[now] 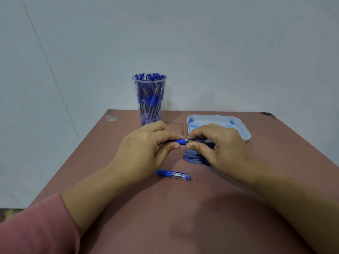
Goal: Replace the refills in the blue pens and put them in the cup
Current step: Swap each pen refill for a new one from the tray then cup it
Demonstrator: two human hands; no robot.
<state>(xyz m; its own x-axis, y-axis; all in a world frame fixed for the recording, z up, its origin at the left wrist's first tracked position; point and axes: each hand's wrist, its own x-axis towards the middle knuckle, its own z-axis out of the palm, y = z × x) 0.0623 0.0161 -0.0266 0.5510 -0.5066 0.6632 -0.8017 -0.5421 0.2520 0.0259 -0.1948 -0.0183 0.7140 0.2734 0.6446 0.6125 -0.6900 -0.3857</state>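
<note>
Nearest me, a loose pen piece (173, 175) lies on the desk (201, 217). Beyond it, my left hand (145, 149) and right hand (220, 145) each hold a pinching grip on the blue pen (180, 142), above the stacked pens (192, 157). Farthest are the stained tray (244, 132) and the pen-filled cup (149, 107).

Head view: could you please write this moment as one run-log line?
left hand grips pen | right hand pinches its barrel | loose pen piece nearby | cup holds pens | tray ink-stained
</note>
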